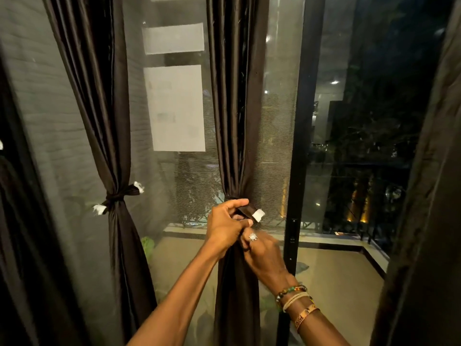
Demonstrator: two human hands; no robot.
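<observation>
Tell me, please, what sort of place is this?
Probably a room in a flat, at a glass balcony door at night. Dark curtains hang before the glass, the left hand pinches a tie-back round one, and a balcony floor lies outside.

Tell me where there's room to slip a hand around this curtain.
Bare mesh lies between the tied left curtain and the middle curtain, below the papers. A narrower strip runs between the middle curtain and the black frame. It is crowded at the tie, where the left hand and right hand meet.
</observation>
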